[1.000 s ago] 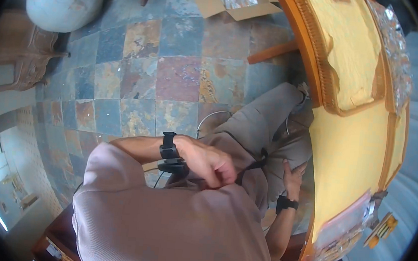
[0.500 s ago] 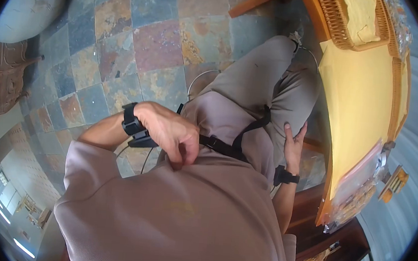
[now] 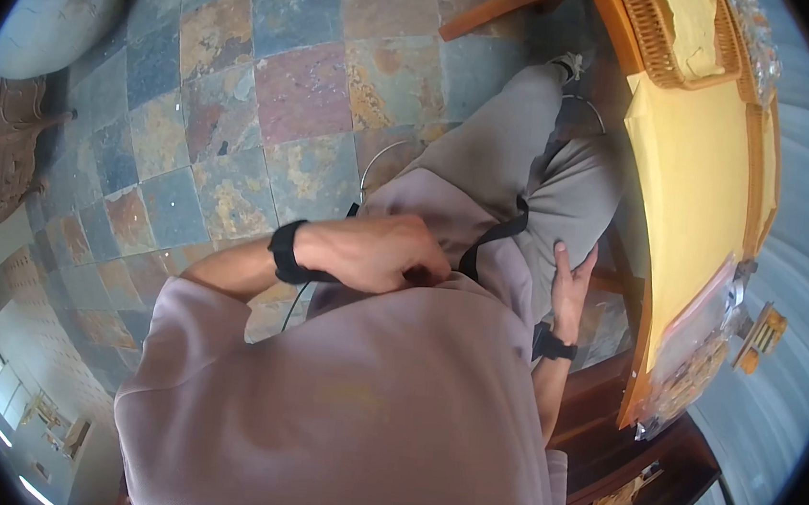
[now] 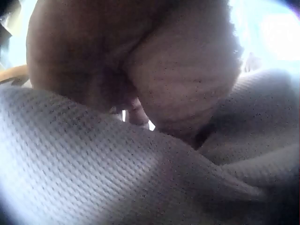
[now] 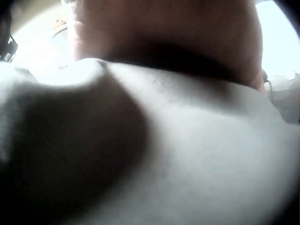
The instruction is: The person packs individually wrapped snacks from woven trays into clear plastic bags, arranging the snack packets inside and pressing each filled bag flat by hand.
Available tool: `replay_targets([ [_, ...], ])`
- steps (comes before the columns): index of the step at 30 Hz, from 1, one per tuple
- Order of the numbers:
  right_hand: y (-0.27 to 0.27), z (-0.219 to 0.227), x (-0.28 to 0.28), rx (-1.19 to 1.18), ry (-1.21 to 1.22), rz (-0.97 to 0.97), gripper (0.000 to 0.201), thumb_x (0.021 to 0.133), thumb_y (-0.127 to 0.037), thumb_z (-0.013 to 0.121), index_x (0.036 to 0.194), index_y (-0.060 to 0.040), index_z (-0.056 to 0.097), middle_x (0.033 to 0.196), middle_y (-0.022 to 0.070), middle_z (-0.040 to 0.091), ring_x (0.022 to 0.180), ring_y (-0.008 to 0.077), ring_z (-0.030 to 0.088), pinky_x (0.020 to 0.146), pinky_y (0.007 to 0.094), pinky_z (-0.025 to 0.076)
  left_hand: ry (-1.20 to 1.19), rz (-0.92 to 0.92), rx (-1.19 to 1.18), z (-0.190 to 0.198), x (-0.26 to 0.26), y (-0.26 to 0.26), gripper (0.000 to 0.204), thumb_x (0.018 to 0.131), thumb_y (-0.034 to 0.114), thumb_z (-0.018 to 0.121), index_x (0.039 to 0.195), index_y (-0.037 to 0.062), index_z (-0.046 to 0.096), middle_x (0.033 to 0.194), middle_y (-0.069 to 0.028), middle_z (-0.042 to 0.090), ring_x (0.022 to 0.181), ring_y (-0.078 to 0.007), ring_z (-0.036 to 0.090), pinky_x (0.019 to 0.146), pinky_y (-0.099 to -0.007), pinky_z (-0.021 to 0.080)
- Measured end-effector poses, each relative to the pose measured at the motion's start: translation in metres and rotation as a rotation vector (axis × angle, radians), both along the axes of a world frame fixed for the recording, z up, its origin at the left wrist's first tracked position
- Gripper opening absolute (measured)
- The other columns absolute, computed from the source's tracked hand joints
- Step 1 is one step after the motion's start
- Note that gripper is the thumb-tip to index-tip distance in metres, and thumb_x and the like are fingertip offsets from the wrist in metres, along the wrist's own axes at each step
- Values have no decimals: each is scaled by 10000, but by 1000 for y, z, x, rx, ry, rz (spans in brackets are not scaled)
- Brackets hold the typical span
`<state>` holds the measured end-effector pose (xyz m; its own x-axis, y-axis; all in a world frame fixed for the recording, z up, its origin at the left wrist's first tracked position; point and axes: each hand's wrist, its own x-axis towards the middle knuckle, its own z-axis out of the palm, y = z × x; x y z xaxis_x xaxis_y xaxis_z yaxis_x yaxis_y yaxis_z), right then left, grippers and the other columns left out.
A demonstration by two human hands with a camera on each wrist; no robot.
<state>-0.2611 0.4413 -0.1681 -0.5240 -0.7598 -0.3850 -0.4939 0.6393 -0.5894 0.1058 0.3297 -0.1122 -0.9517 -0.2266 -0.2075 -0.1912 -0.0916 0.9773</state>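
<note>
The left hand (image 3: 376,253) is at the front of the pinkish shirt (image 3: 335,381), its fingers curled against the fabric and the fingertips mostly hidden. In the left wrist view, the same hand (image 4: 140,61) pinches the textured cloth (image 4: 79,150), which bunches into folds. The right hand (image 3: 572,284) lies on the thigh of the grey trousers (image 3: 578,196), thumb and fingers spread. Pale cloth (image 5: 201,131) fills the right wrist view below the right hand (image 5: 164,37), whose fingertips are out of sight there.
At the right stands a table with a yellow cover (image 3: 695,172), a wicker tray (image 3: 648,53) and clear plastic packages (image 3: 693,369). A dark wooden shelf (image 3: 665,468) is below it. Slate tiles (image 3: 303,90) cover the floor; a large pale sphere (image 3: 55,15) sits upper left.
The head view has tilted, bringing the lap higher. Over the last half second the left hand has shifted rightward along the shirt front. The right hand stays on the thigh.
</note>
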Motion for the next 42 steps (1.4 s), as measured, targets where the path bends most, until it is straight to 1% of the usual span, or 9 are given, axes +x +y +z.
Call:
replay_targets([
  [5, 0, -4, -10, 68, -33, -18, 1053, 921, -494, 718, 1593, 98, 165, 1585, 345, 347, 1506, 391, 336, 1224, 391, 266, 57, 108, 47, 0, 15, 6, 120, 850, 94, 725, 903, -12, 704, 801, -147, 701, 727, -304, 647, 664, -387, 490],
  [10, 4, 3, -14, -13, -63, -4, 1034, 924, -461, 721, 1592, 99, 164, 1582, 349, 349, 1502, 397, 339, 1218, 396, 271, -221, -401, -18, 15, 22, -22, 92, 840, 49, 694, 894, -24, 675, 817, -147, 694, 769, -323, 663, 704, -401, 512],
  [21, 7, 20, 19, -5, 74, -28, 983, 924, -420, 724, 1570, 115, 212, 1556, 368, 371, 1480, 438, 358, 1204, 419, 295, -155, -328, -145, 23, -8, -22, 335, 727, -56, 623, 1047, -20, 714, 899, -221, 699, 923, -433, 653, 761, -475, 521],
  [23, 6, 8, 14, 21, 96, -8, 972, 924, -411, 724, 1564, 121, 221, 1552, 367, 377, 1472, 444, 365, 1202, 425, 299, -35, -150, -156, 18, -12, -18, 102, 833, 54, 719, 863, -26, 663, 823, -191, 679, 786, -401, 648, 669, -434, 499],
  [26, -8, -2, 5, 70, -26, 47, 945, 931, -391, 717, 1553, 133, 234, 1532, 373, 395, 1440, 462, 399, 1186, 451, 322, -75, 72, -32, 15, -31, -14, 181, 789, 13, 712, 961, -39, 690, 861, -198, 682, 860, -403, 640, 743, -445, 519],
  [30, -25, -4, -10, 177, 18, 199, 887, 938, -362, 714, 1521, 145, 278, 1458, 399, 448, 1374, 508, 447, 1143, 485, 368, -197, 141, 89, 33, -51, -41, 106, 844, 16, 717, 949, 2, 704, 883, -120, 707, 772, -245, 683, 698, -363, 533],
  [33, -23, -11, -27, 161, 121, 329, 820, 939, -337, 712, 1496, 128, 329, 1403, 404, 485, 1328, 528, 472, 1104, 513, 403, 270, 322, 331, 69, -83, -66, 104, 929, 67, 728, 888, -26, 702, 869, -119, 724, 779, -215, 690, 670, -314, 525],
  [37, -26, 31, -25, 278, 99, 586, 745, 949, -263, 705, 1519, 61, 351, 1491, 323, 459, 1379, 485, 455, 1130, 501, 409, 902, 219, 874, 123, -154, -78, 116, 902, 3, 718, 808, -56, 684, 738, -180, 669, 658, -273, 662, 562, -338, 474],
  [42, 13, 52, -19, 105, 56, 520, 679, 926, -233, 716, 1486, 16, 421, 1350, 293, 584, 1228, 483, 568, 1024, 513, 481, 1107, -50, 934, 121, -230, -84, 135, 963, 114, 670, 931, -5, 724, 933, -158, 700, 801, -251, 669, 656, -325, 513],
])
